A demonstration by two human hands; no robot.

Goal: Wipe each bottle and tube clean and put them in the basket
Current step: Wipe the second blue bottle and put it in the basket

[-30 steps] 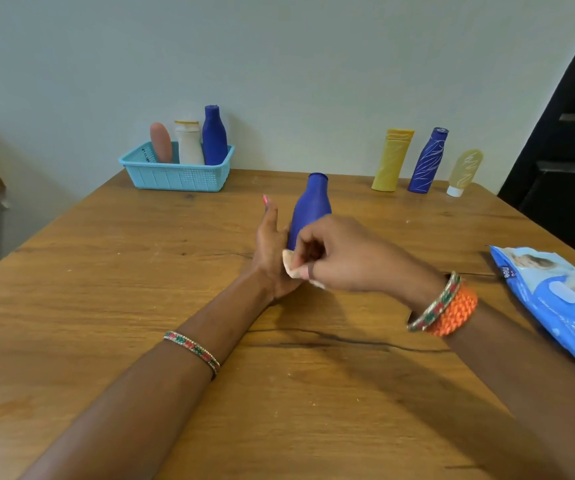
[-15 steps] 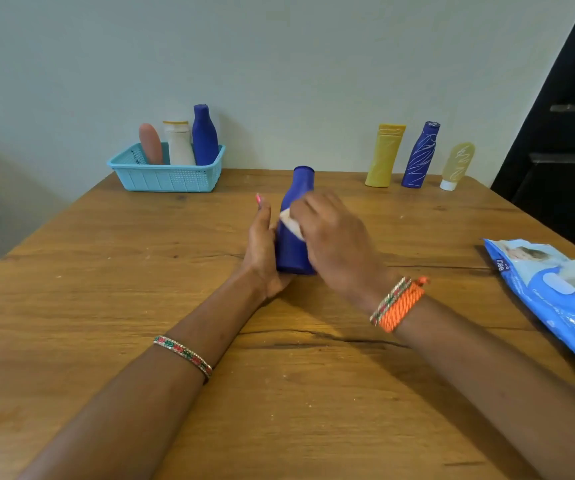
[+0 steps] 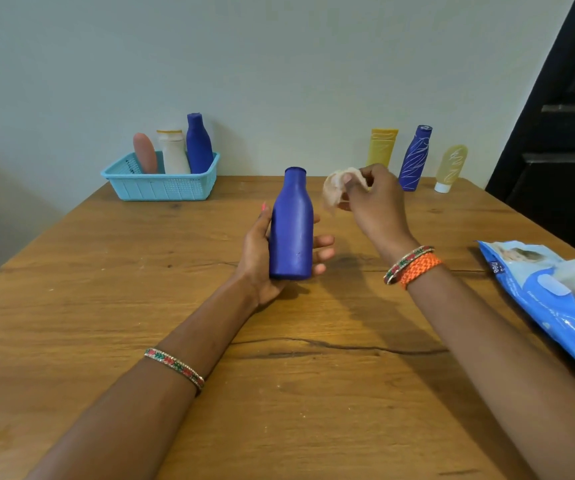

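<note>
Centrally, table (image 3: 71, 306) fills frame. Wipes pack (image 3: 552, 306) at right edge. Basket (image 3: 161, 185) upper left, three containers inside. Left hand (image 3: 261, 258) grips upright blue bottle (image 3: 291, 226), mid-frame. Right hand (image 3: 372, 202) pinches crumpled wipe (image 3: 336, 187), just right of bottle, apart.

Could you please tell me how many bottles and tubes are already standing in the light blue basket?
3, upright in the light blue plastic basket: a pink rounded tube at left, a white bottle in the middle, a plain dark blue bottle at right. Smaller items behind them could be hidden.
</note>
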